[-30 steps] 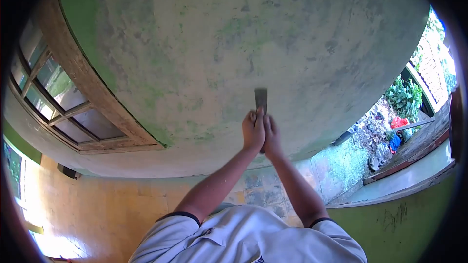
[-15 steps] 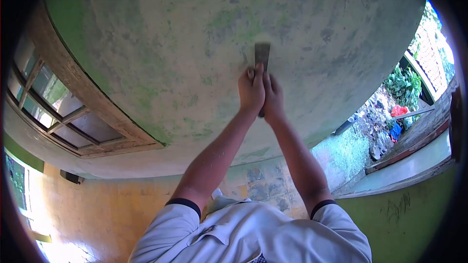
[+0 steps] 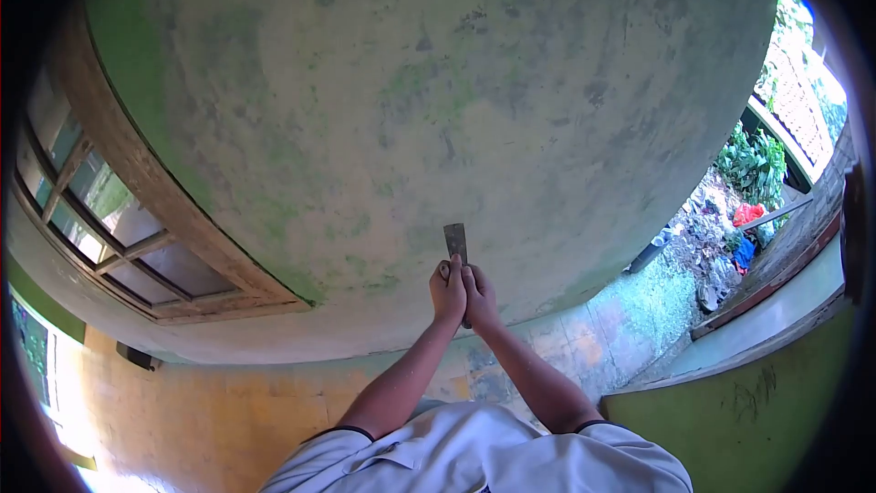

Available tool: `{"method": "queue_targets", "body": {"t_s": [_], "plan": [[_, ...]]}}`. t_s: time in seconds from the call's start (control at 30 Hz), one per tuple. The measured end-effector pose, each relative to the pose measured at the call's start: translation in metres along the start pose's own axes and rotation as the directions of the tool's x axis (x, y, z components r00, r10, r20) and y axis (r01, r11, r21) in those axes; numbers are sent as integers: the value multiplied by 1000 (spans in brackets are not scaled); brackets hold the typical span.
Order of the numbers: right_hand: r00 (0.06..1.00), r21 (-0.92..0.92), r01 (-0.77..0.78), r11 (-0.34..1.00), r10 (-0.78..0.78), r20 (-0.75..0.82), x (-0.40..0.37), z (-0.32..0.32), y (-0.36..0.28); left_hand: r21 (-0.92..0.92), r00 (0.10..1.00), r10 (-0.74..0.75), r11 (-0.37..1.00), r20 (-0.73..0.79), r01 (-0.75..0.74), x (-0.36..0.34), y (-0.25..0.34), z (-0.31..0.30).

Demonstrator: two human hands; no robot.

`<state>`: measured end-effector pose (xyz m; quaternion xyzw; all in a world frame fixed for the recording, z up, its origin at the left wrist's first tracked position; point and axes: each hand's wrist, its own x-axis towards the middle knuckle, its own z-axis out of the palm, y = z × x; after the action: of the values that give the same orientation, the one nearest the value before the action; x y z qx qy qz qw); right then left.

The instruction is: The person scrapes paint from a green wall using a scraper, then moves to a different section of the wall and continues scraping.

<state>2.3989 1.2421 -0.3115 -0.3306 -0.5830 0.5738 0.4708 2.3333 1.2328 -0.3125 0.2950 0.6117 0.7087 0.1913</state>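
Note:
Both hands are closed together around the handle of a scraper (image 3: 455, 239), whose flat metal blade points up toward the wall (image 3: 338, 155). My left hand (image 3: 447, 294) wraps it from the left, with fingers along the base of the blade. From the right, my right hand (image 3: 480, 296) presses against the left one. A dark handle end shows just below the hands. The blade overlaps the lower part of the wall in this view. Patches of green paint, pale filler and grey stains mottle the wall's surface.
A wooden-framed window (image 3: 119, 228) is set in the wall at left. On the right, an opening shows rubbish (image 3: 721, 228) and leafy plants (image 3: 756, 164) outside. Tiled floor (image 3: 228, 402) lies below, and a green low wall (image 3: 721, 411) stands at lower right.
Both hands have come down and slightly left along the wall with the scraper, from its middle to its lower part. They still grip it.

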Motion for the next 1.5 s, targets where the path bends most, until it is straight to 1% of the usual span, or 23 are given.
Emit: {"method": "queue_targets", "body": {"t_s": [0.03,0.2,0.3,0.4,0.43,0.53,0.6,0.67,0.7,0.77,0.83,0.87,0.9,0.97,1.0,1.07,1.13,1.2,1.27,1.33,1.4,1.47,1.5], "plan": [[1000,20,-18,1000,18,-2,3,4,-1,-34,998,-60,998,5,60,2,-9,-3],[1000,39,-4,999,3,5,22,11,-5,-10,998,-54,998,30,55,23,15,0],[999,110,-42,993,42,7,28,14,-4,-3,999,-26,1000,37,26,26,19,-1],[1000,80,-26,996,25,18,33,15,-11,-14,998,-21,1000,65,22,33,33,0],[1000,79,-27,996,26,17,38,16,-15,27,998,30,999,60,-32,36,39,2],[991,74,132,988,-131,-14,60,18,-48,60,982,178,982,61,-182,53,81,14],[986,80,166,983,-166,-13,71,17,-86,-18,964,257,966,73,-257,65,111,23],[969,193,241,951,-247,2,74,14,-118,-67,957,280,959,70,-276,63,148,31],[970,190,237,953,-242,3,70,11,-129,-113,951,303,949,67,-294,58,159,33],[947,143,309,940,-318,39,62,1,-139,-103,948,311,947,68,-303,41,164,32],[953,123,295,947,-302,38,48,-9,-123,-97,941,332,941,70,-325,25,152,33],[958,105,280,954,-286,38,39,-14,-106,-71,960,276,959,45,-273,17,130,33],[982,108,180,978,-185,37,36,-20,-70,-45,975,222,974,21,-220,9,106,32],[999,83,37,996,-38,6,17,-22,-31,-14,994,107,994,-13,-107,-5,58,26],[999,86,33,996,-33,-3,8,-22,-9,-9,995,104,995,-4,-104,-11,35,21],[998,59,-55,997,54,35,-1,-19,28,13,999,-14,1000,-35,14,-16,-4,10],[996,103,-82,991,78,45,1,-10,55,39,999,-28,999,-42,30,-11,-32,2],[994,145,-110,983,104,46,-1,-1,60,63,998,-47,997,-39,49,-7,-40,-5],[1000,74,-22,997,21,5,7,4,57,95,1000,-3,995,-12,4,5,-39,-6],[1000,64,-14,998,15,-26,16,9,49,93,999,31,995,15,-33,15,-31,-4],[999,49,-13,999,15,-45,28,11,32,89,998,60,994,29,-63,27,-11,-1],[998,40,45,998,-43,-48,41,12,11,96,990,117,988,78,-124,39,11,4],[998,36,32,999,-30,-50,46,12,9,99,992,103,989,79,-110,43,16,7]]}}
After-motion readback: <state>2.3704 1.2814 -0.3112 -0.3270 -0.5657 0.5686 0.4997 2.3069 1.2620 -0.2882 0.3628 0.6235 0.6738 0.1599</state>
